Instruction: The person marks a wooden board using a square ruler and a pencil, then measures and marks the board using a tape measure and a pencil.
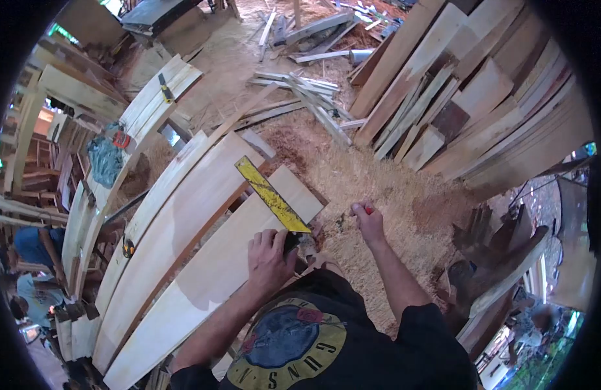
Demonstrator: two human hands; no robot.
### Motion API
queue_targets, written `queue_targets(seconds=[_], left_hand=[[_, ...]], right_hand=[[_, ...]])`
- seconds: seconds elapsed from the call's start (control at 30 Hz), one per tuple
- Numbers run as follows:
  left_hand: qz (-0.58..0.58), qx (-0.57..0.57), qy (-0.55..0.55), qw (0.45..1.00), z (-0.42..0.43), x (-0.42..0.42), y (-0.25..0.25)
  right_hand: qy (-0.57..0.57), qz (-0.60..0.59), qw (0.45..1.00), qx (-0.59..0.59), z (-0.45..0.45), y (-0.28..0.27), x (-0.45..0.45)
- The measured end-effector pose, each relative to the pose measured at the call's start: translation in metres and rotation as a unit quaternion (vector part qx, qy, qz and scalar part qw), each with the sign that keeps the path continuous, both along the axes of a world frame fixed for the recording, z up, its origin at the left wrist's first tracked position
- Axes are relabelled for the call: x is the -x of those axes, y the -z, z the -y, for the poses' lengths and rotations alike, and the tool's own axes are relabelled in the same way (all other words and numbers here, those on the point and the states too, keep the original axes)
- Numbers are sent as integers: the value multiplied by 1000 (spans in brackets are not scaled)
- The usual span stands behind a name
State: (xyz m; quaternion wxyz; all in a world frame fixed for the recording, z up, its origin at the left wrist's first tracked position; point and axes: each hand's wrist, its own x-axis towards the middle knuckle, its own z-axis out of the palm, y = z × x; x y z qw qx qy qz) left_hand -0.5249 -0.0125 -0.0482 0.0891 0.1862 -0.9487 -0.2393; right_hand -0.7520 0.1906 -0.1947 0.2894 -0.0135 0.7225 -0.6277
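Note:
A try square with a scuffed yellow blade (271, 198) lies across a pale wooden plank (219, 250), slanting away from me. My left hand (269, 259) is at its near end, with the fingers bent over the plank and the thumb side against the dark stock (291, 242). That hand hides part of the stock. Off the plank's right edge, above the sawdust, my right hand (369, 224) is closed around a small red object (369, 210). Only the object's red end shows, so its kind is unclear.
Further planks (183, 201) lie to the left, with a tape measure (128, 247) on one. A bluish plastic bag (105, 162) and a yellow-black tool (164, 88) rest on another bench. Boards (437, 97) are stacked at right; offcuts (313, 97) litter the sawdust. People (37, 292) are at far left.

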Motion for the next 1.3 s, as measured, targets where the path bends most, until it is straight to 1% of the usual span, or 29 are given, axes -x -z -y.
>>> queue_targets(seconds=[0.07, 0.17, 0.3, 0.5, 0.67, 0.8, 0.87, 0.9, 0.97, 1.0, 1.07, 1.17, 1.27, 1.3], left_hand=[[-13, -7, 15, 1000, -5, 9, 5], [-34, -9, 35, 999, -11, 20, 9], [-47, -10, 52, 997, -17, 31, 8], [-23, 2, 44, 999, -17, 37, 8], [-45, 7, 44, 998, -16, 40, 10], [-48, 11, 38, 998, -14, 38, 14], [-28, 28, 33, 999, -14, 36, 13], [-18, 37, 30, 999, -14, 35, 12], [-74, 82, 46, 993, -8, 40, 9], [-103, 103, 54, 988, -5, 43, 8], [-100, 94, 72, 988, -1, 43, 14], [-92, 91, 82, 988, 1, 41, 16], [-83, 82, 84, 990, 2, 40, 16], [-80, 78, 84, 990, 2, 40, 16]], right_hand=[[6, -7, 1000, 1, -3, 4, 0], [13, 17, 1000, -2, -3, 0, -3], [-16, -1, 1000, -26, 0, -7, 2], [-25, 14, 999, -25, 4, -14, 8], [-31, 5, 999, -20, 9, -14, 10], [-29, 22, 999, -17, 11, -8, 12], [-36, 24, 999, -22, 12, -10, 14], [-35, 51, 998, -19, 12, -15, 15], [-33, 105, 994, -13, 11, -26, 19], [-20, 115, 993, 20, 10, -26, 20], [4, 133, 987, 88, 8, -24, 23], [17, 81, 989, 126, 7, -24, 25], [24, -14, 991, 132, 8, -28, 32], [17, 15, 991, 132, 5, -31, 35]])
